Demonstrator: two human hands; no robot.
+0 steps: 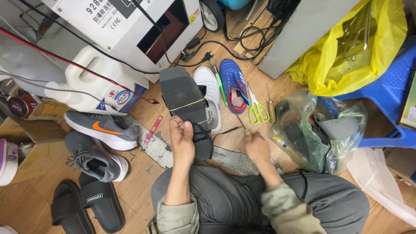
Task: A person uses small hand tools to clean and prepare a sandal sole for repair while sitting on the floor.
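Note:
My left hand [182,139] grips a dark shoe [185,104] by its heel end, sole turned up and toe pointing away from me. Thin pale threads cross the sole. My right hand [256,145] is blurred, just right of the shoe, fingers closed around a thin dark tool whose tip points toward the shoe's edge. I sit cross-legged in grey trousers [234,199]. A grey perforated insole [232,159] lies on my lap below both hands.
A white shoe [211,97], a blue shoe [234,84] and green-handled scissors [257,110] lie ahead. Two grey sneakers [102,128] and black slides [93,201] are at the left. A white jug [99,80], a plastic bag [323,130] and cables surround me.

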